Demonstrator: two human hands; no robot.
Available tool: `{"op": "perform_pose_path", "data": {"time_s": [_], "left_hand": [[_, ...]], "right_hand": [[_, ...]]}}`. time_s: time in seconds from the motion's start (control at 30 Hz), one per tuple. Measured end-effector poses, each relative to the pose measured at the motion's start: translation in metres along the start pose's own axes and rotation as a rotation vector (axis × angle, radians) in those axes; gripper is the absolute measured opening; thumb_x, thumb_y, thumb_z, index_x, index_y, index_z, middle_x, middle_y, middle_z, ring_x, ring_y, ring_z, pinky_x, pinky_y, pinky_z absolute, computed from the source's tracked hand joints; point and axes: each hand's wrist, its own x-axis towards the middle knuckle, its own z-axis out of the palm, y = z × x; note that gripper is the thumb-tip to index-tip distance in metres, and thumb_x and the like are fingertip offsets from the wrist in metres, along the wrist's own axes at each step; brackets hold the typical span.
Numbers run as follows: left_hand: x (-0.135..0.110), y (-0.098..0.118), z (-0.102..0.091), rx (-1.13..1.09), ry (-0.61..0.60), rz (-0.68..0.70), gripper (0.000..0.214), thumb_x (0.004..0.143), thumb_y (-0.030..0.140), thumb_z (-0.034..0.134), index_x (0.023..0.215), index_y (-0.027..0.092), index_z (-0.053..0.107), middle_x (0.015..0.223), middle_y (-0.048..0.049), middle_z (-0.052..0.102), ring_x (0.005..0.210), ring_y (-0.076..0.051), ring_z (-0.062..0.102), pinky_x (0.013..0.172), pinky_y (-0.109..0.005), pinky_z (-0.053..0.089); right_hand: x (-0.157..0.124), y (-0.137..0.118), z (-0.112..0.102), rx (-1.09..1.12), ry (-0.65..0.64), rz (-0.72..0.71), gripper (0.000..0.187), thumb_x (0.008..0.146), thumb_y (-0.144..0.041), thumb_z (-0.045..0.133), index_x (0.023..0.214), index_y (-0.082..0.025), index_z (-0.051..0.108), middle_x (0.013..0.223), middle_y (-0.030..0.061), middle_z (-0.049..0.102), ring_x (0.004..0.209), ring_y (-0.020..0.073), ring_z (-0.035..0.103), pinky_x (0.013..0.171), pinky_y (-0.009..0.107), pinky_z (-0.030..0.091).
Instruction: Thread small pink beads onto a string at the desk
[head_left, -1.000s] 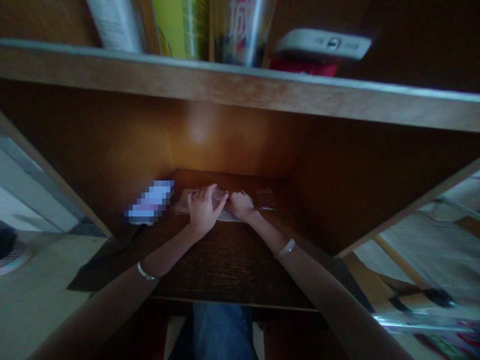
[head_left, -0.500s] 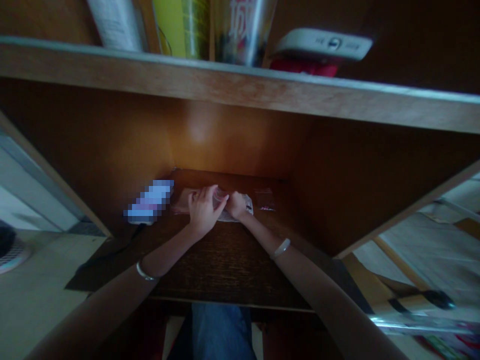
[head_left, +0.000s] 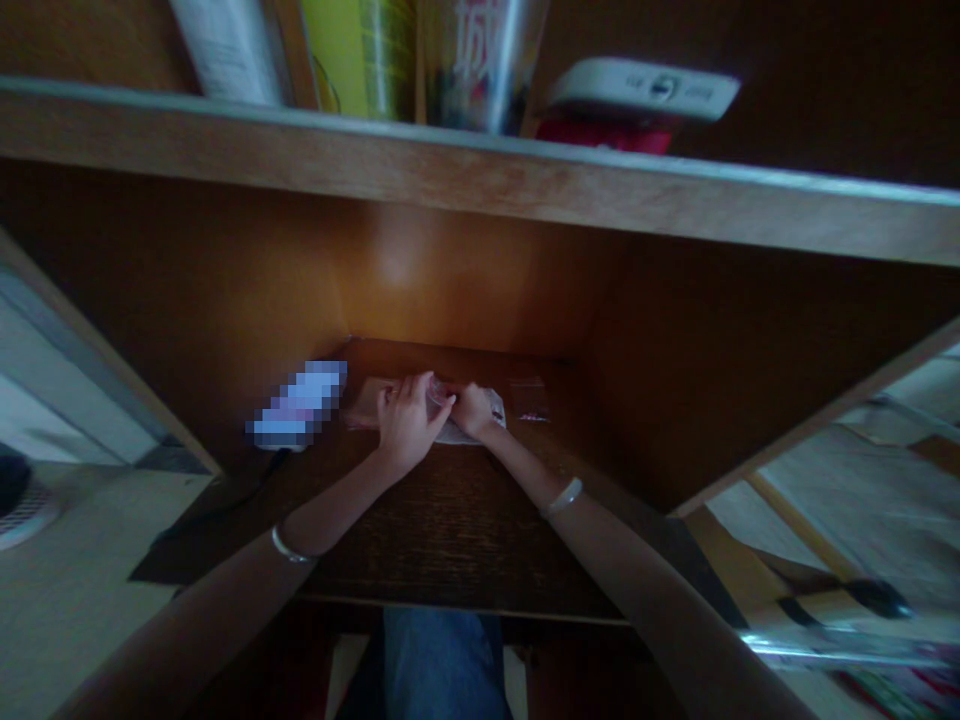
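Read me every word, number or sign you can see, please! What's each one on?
No text reads clearly.
Tall, clear, shiny cylinder, upper shelf: large pale lettering, too blurred.
White, rounded, flat object, upper shelf: small dark marks, too blurred.
White upright container, upper shelf: faint print, too blurred.
Bright, flat, phone-like slab: pixelated, unreadable.

On the shelf (head_left: 465, 180) stand a white container (head_left: 229, 50), a yellow container (head_left: 337, 55) and a clear lettered cup (head_left: 480, 60); a pale device (head_left: 651, 88) rests there above a red item (head_left: 604, 134); below the shelf's left part is a pixelated screen (head_left: 298, 405).
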Motion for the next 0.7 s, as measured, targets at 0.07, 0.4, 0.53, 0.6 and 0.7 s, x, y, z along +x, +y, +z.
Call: {"op": "perform_pose_path", "data": {"time_s": [0.07, 0.4, 0.53, 0.6, 0.7], "left_hand": [[0.0, 0.0, 0.0, 0.007, -0.006, -0.005, 0.041, 0.086, 0.046, 0.052, 0.115, 0.017, 0.054, 0.11, -0.0111, 0.066, 0.1, -0.029, 0.059, 0.087, -0.041, 0.036], [0.001, 0.0, -0.001, -0.021, -0.004, -0.044, 0.039, 0.086, 0.043, 0.052, 0.115, 0.017, 0.054, 0.108, -0.0107, 0.067, 0.101, -0.029, 0.06, 0.088, -0.042, 0.037], [0.001, -0.002, 0.002, -0.048, -0.008, -0.078, 0.036, 0.085, 0.039, 0.054, 0.113, 0.018, 0.055, 0.111, -0.0104, 0.066, 0.102, -0.029, 0.06, 0.088, -0.041, 0.038], [0.001, -0.003, 0.002, -0.064, -0.022, -0.09, 0.034, 0.084, 0.037, 0.056, 0.112, 0.018, 0.055, 0.111, -0.0098, 0.066, 0.102, -0.028, 0.061, 0.088, -0.041, 0.039], [0.002, -0.002, 0.001, -0.084, -0.031, -0.11, 0.033, 0.083, 0.035, 0.058, 0.111, 0.018, 0.054, 0.111, -0.0095, 0.066, 0.101, -0.028, 0.061, 0.088, -0.041, 0.04]], "right_hand": [[0.002, 0.003, 0.002, 0.038, -0.001, -0.011, 0.025, 0.081, -0.015, 0.056, 0.098, -0.023, 0.073, 0.099, 0.0051, 0.074, 0.087, 0.018, 0.067, 0.079, 0.025, 0.047], [0.0, 0.004, 0.002, 0.251, 0.369, -0.188, 0.023, 0.078, -0.007, 0.055, 0.089, -0.019, 0.071, 0.094, 0.0051, 0.072, 0.092, 0.0185, 0.063, 0.087, 0.033, 0.046], [0.0, 0.001, -0.003, 0.285, 0.432, -0.184, 0.019, 0.082, -0.012, 0.054, 0.089, -0.019, 0.069, 0.094, 0.0059, 0.071, 0.09, 0.0194, 0.063, 0.086, 0.036, 0.047], [0.001, 0.001, -0.006, 0.345, 0.46, -0.173, 0.017, 0.082, -0.013, 0.054, 0.089, -0.018, 0.069, 0.094, 0.0067, 0.071, 0.088, 0.0189, 0.064, 0.083, 0.034, 0.049], [0.0, -0.002, -0.009, 0.43, 0.485, -0.182, 0.017, 0.084, -0.016, 0.053, 0.092, -0.018, 0.068, 0.095, 0.007, 0.07, 0.088, 0.0183, 0.065, 0.081, 0.033, 0.051]]}}
